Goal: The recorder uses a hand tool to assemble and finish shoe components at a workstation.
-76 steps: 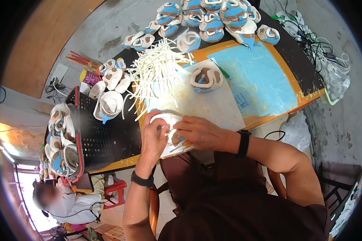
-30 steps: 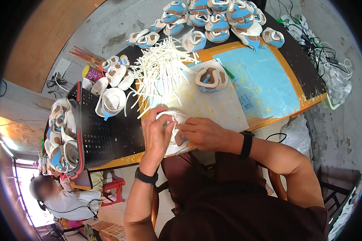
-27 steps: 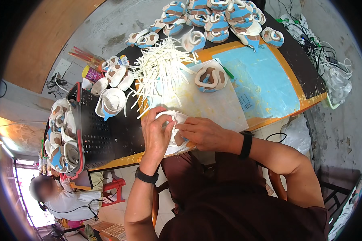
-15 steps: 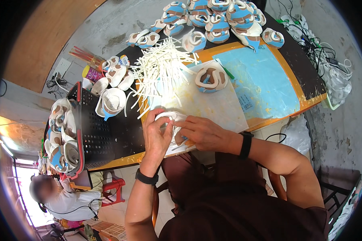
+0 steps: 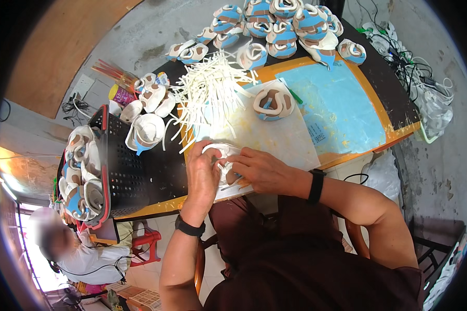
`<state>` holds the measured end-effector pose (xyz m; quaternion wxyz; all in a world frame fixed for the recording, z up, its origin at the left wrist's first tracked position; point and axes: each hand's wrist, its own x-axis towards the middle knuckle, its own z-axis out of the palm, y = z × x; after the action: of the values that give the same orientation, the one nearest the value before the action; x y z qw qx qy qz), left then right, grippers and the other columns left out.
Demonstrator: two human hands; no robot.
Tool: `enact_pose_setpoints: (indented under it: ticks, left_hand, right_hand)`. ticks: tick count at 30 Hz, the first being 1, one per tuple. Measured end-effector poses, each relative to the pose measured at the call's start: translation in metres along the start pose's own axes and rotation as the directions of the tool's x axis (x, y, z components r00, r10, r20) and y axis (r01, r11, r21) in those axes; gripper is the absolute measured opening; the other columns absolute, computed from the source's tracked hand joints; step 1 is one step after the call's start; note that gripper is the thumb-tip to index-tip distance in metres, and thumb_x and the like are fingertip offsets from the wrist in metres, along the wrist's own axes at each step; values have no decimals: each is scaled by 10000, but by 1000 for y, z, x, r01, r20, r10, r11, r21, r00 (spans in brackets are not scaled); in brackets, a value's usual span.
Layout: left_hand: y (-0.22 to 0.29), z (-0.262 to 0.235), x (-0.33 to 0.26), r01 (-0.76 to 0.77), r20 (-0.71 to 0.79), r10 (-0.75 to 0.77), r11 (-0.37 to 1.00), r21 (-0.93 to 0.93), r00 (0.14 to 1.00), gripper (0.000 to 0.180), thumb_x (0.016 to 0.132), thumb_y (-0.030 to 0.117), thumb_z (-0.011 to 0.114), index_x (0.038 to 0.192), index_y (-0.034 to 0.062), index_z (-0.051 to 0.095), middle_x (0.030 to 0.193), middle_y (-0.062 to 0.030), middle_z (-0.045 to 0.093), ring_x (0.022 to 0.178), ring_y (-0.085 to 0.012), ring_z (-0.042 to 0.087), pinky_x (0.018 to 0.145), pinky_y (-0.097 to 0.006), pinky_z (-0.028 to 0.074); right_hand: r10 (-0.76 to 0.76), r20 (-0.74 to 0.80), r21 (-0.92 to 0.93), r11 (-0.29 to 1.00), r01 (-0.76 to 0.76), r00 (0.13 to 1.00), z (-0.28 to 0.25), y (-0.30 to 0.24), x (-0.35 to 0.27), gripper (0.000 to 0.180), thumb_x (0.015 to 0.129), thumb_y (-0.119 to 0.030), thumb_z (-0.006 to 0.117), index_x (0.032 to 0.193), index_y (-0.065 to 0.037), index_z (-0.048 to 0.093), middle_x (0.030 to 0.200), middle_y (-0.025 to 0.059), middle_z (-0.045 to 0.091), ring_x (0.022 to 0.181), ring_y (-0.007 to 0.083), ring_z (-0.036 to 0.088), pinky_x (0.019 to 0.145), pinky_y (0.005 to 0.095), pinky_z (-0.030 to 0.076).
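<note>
Head view: a white, rounded, soft-looking piece with a brown patch [image 5: 227, 177] was at the near edge of the black counter with orange borders [image 5: 163, 173], gripped by the curled left hand [image 5: 201, 171] and the bent fingers of the right hand [image 5: 257, 170]. Beyond lay a loose heap of thin white strips [image 5: 207, 93] and a blue, brown and white rounded piece [image 5: 273, 104]; leftward stood a black perforated plastic basket with a red rim [image 5: 125, 173].

Both hands [image 5: 201, 173] [image 5: 262, 170] hold a white, brown-patched piece [image 5: 231, 177].
</note>
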<state>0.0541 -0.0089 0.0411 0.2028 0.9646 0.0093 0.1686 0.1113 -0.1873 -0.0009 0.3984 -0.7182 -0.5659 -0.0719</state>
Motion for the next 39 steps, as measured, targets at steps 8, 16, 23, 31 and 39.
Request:
enact_pose_setpoints:
  ticks: [8, 16, 23, 31, 39]
  left_hand:
    - [5, -2, 1, -112, -14, 114, 991, 77, 993, 135, 727, -60, 686, 854, -17, 668, 1080, -193, 622, 1027, -355, 592, 977, -464, 422]
    - [0, 5, -1, -232, 1, 238, 944, 236, 971, 124, 753, 2, 690, 847, -46, 625, 1054, -198, 617, 1007, -374, 602, 1066, -555, 340]
    - [-3, 4, -3, -204, -83, 219, 966, 158, 972, 130, 751, -2, 690, 853, -40, 618, 1067, -210, 603, 979, -392, 595, 1036, -530, 374]
    - [-5, 10, -2, -194, -27, 210, 939, 283, 977, 38, 770, -21, 640, 801, -42, 645, 1053, -197, 625, 999, -363, 596, 1000, -498, 384]
    - [-18, -3, 1, 42, 8, -41, 980, -192, 999, 126, 780, -24, 672, 898, -70, 682, 1074, -207, 671, 924, -366, 669, 824, -367, 530]
  right_hand:
    - [-18, -26, -14, 1000, 18, 999, 2, 2, -1, 303, 653, 53, 622, 947, 4, 573, 975, 88, 579, 902, 289, 536, 819, 368, 493]
    - [-30, 12, -20, 999, 31, 999, 1, 2, 1, 258, 684, 10, 667, 927, -18, 585, 988, 72, 574, 916, 277, 530, 822, 365, 490]
    - [-41, 11, -37, 998, 41, 999, 1, 3, 2, 239, 712, -45, 709, 924, -39, 599, 1009, 59, 566, 928, 272, 528, 822, 371, 488]
    - [-26, 32, -49, 998, 27, 999, 5, 3, 3, 277, 716, -35, 687, 978, -26, 599, 1103, 64, 572, 955, 276, 533, 822, 372, 497]
    - [-37, 128, -73, 996, 46, 991, 3, 4, 4, 215, 742, -71, 712, 948, -93, 656, 1322, 65, 539, 947, 254, 539, 826, 353, 504]
